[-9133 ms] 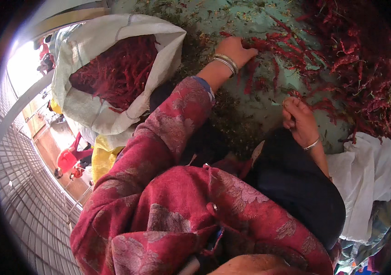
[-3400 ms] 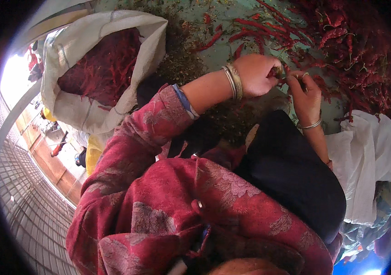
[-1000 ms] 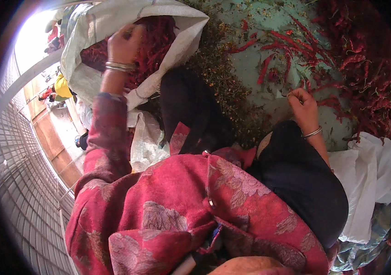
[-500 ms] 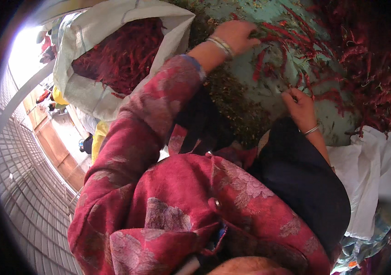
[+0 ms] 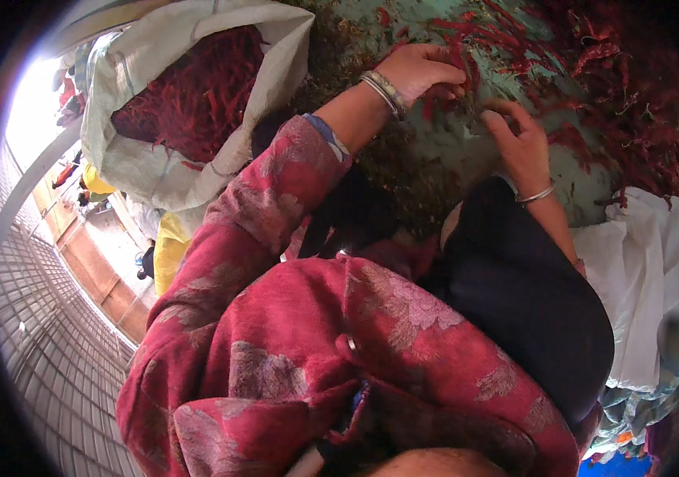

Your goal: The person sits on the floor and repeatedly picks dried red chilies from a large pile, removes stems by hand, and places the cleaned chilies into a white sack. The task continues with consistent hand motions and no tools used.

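Observation:
My left hand (image 5: 423, 75), in bangles and a red floral sleeve, reaches over a green ground sheet (image 5: 411, 159) with its fingers curled onto dried red chillies (image 5: 466, 52); its exact grip is partly hidden. My right hand (image 5: 518, 139) is lower and to the right, fingers bent in a loose pinch above the sheet; what is between them is too small to make out. A large pile of dried chillies (image 5: 626, 103) lies at the right. Left of my left hand stands an open white woven sack (image 5: 276, 87) holding red chillies (image 5: 188, 95).
A white cloth (image 5: 626, 286) lies beside my dark-clad leg (image 5: 522, 294). A yellow sack (image 5: 172, 246) is behind my left arm. Wire mesh (image 5: 53, 342) runs along the left edge. Beyond it, lower down, are small figures of people (image 5: 69, 175).
About a second ago my left hand was inside the white sack; it moved right to the loose chillies. My right hand has risen toward it since half a second ago.

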`<state>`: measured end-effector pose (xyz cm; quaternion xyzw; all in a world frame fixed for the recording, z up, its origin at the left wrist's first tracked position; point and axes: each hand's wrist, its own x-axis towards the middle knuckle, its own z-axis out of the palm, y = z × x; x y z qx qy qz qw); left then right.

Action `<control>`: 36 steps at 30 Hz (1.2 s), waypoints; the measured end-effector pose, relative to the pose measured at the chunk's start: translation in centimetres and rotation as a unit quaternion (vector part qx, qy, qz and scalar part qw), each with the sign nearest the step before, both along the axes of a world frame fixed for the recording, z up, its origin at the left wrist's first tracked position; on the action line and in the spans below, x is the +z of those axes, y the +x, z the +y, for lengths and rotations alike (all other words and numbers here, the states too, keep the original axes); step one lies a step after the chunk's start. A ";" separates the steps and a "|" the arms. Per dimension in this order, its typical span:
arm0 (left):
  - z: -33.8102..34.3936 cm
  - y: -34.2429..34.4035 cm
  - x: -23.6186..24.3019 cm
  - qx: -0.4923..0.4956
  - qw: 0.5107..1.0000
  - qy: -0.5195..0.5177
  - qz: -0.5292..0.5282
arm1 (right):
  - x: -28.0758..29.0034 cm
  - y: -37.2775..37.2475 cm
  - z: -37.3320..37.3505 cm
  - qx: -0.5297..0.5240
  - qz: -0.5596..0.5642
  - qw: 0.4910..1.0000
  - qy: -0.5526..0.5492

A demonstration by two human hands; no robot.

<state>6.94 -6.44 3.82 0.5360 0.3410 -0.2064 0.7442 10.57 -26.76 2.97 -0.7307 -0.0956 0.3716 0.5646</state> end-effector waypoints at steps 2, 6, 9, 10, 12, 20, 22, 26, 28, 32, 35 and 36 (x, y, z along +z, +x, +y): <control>-1.0 -0.5 0.6 0.015 1.000 -0.013 -0.004 | 0.5 -0.5 0.3 -0.005 0.107 0.994 0.002; -2.2 -1.7 1.8 0.037 0.999 -0.008 -0.002 | 1.5 -1.5 1.1 -0.027 0.136 0.988 0.063; -2.9 -2.4 2.2 0.023 0.999 -0.001 0.025 | 1.5 -1.5 0.3 0.066 0.020 0.997 0.033; -2.8 -2.7 2.0 -0.015 0.999 0.004 0.046 | 1.6 -1.5 0.0 0.123 0.010 0.991 0.041; -2.9 -3.7 1.8 -0.025 0.994 -0.020 0.100 | 2.1 -1.6 -0.4 0.237 -0.010 0.970 0.058; 1.7 -6.1 -1.1 -0.079 0.972 0.192 0.113 | 1.4 -2.9 -0.2 0.350 0.024 0.926 0.142; 0.8 -6.1 -1.7 -0.110 0.960 0.243 0.089 | 1.0 -3.1 -0.7 0.305 -0.109 0.945 0.045; 0.7 -5.6 -4.7 -0.225 0.868 0.442 0.031 | -0.4 -1.7 -0.3 0.215 -0.102 0.971 -0.012; 0.5 -4.6 -5.6 -0.277 0.829 0.484 0.031 | -2.6 -1.4 -0.8 0.191 -0.173 0.966 -0.033; 0.1 -3.3 -6.4 -0.346 0.766 0.541 0.037 | -5.6 -0.3 0.0 0.166 -0.277 0.940 -0.109; 0.1 -3.2 -6.4 -0.300 0.811 0.501 0.032 | -5.3 0.8 1.0 0.226 -0.292 0.910 -0.191; 0.4 -3.3 -5.9 -0.252 0.862 0.439 0.036 | -5.6 1.0 1.3 0.236 -0.305 0.899 -0.208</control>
